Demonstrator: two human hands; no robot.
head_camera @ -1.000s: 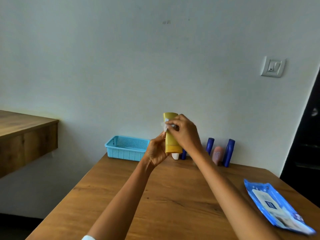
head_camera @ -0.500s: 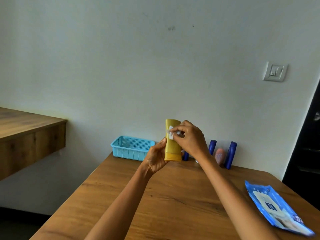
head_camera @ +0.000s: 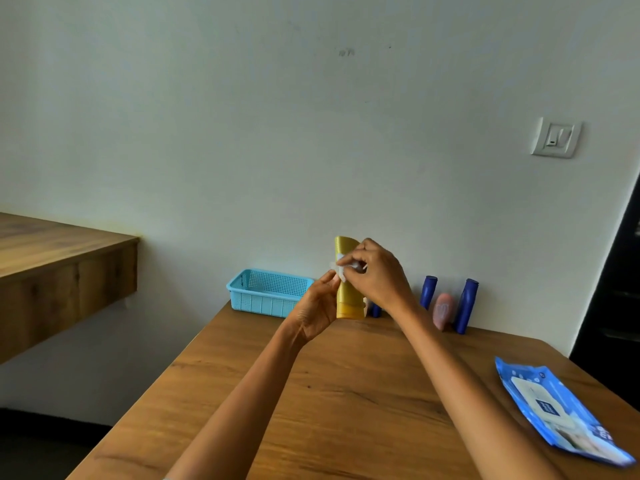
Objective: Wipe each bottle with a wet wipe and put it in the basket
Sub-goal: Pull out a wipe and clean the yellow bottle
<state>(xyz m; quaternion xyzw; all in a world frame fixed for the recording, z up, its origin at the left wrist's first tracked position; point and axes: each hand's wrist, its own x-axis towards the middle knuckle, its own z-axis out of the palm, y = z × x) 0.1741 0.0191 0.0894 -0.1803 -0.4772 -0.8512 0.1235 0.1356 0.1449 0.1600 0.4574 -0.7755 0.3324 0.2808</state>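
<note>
A yellow tube-shaped bottle [head_camera: 347,299] stands upright in the air above the wooden table [head_camera: 346,393]. My left hand [head_camera: 317,311] grips its lower part from the left. My right hand [head_camera: 375,275] pinches a small white wet wipe [head_camera: 341,271] against the bottle's upper front. A light blue plastic basket [head_camera: 266,292] sits at the table's far left edge by the wall. Two dark blue bottles [head_camera: 428,292] [head_camera: 467,305] and a pink bottle [head_camera: 444,311] stand by the wall to the right; another blue one [head_camera: 375,310] peeks out behind my right wrist.
A blue pack of wet wipes [head_camera: 554,407] lies flat at the table's right side. A wooden shelf [head_camera: 59,268] juts out at the left. A light switch [head_camera: 555,137] is on the wall, and a dark doorway stands at the far right.
The wipe has slid down the yellow bottle's front with my right hand. Both hands and the bottle stay in roughly the same place above the table; the view shifted slightly.
</note>
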